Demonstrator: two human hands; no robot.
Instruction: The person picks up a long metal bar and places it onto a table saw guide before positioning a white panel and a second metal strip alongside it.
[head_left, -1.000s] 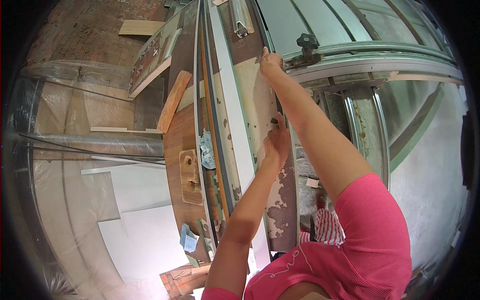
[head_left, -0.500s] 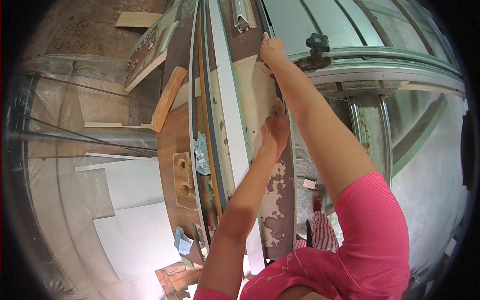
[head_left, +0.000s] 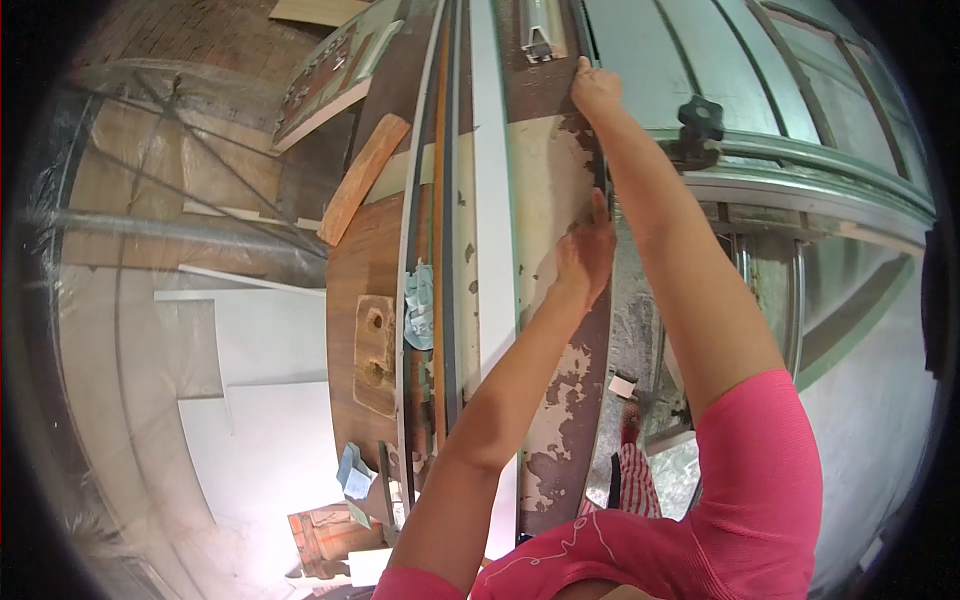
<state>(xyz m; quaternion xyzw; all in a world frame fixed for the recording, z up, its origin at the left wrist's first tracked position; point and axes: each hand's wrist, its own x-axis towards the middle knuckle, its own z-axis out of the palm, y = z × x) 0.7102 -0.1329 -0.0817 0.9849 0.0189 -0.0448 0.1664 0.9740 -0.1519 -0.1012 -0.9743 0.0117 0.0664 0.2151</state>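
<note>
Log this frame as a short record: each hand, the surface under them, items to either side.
right hand: farther up, at the edge of the worn surface; grip unclear
left hand: nearer the body, one finger extended along the right hand's edge
worn surface: brown and cream, patchy
left side: white strip, crumpled blue item, two-holed wooden block
right side: black knob

"What colour is the shirt (head_left: 755,450)?"
"Bright pink (a squiggly pale line crosses it)."
"And the striped cloth (head_left: 638,485)?"
"Red and white. The knob (head_left: 702,118) is black; the desk (head_left: 545,170), patchy brown and cream."
</note>
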